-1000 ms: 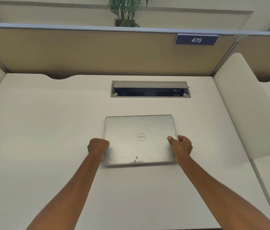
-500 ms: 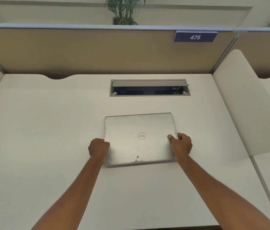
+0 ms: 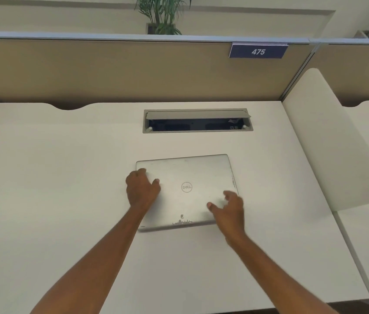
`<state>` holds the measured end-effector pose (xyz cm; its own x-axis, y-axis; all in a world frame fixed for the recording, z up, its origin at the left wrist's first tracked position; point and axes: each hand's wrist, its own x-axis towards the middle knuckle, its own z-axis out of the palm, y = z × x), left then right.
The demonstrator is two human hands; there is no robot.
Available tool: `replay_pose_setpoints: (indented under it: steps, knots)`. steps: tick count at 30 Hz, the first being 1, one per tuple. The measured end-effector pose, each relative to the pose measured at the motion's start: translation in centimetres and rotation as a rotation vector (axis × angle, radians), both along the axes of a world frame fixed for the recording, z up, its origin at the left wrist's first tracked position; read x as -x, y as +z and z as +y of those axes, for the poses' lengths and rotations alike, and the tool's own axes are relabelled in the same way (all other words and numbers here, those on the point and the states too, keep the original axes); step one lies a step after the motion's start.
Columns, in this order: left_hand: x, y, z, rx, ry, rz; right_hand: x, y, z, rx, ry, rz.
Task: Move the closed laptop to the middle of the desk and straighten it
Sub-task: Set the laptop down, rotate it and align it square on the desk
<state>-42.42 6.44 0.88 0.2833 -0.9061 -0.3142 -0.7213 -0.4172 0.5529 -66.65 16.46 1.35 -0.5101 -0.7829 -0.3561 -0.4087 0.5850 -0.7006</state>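
A closed silver laptop (image 3: 192, 175) with a round logo lies flat near the middle of the white desk (image 3: 54, 182). It is slightly skewed, with its right side turned away from me. My left hand (image 3: 142, 189) straddles the laptop's left edge, fingers curled down over it and thumb on the lid. My right hand (image 3: 228, 209) is over the lid's near right corner with fingers spread and blurred, holding nothing.
An open cable tray (image 3: 198, 121) is sunk into the desk just beyond the laptop. A tan partition (image 3: 111, 71) with a blue tag "475" (image 3: 258, 51) closes the back. A white curved divider (image 3: 337, 143) bounds the right side. A plant (image 3: 163, 14) stands behind.
My right hand has let go of the laptop's right edge and spread open over the lid. My left hand moved forward along the left edge. The laptop has turned slightly.
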Motion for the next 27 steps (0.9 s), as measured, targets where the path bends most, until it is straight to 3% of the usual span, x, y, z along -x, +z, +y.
replay_pose_setpoints:
  steps: [5,11,23,27]
  knots:
    - [2.7,1.4,-3.5,-0.003,-0.383,-0.148,-3.8,1.1,4.1,-0.242,-0.225,-0.706]
    - [4.3,2.4,-7.5,-0.135,-0.522,-0.224,-5.7,1.6,4.1,-0.243,-0.511,-1.090]
    - [5.1,2.6,-9.7,-0.233,-0.561,-0.289,-4.9,0.0,2.8,-0.184,-0.700,-1.156]
    - [4.5,2.6,-9.3,-0.262,-0.539,-0.248,-4.0,-0.6,2.8,-0.186,-0.702,-1.091]
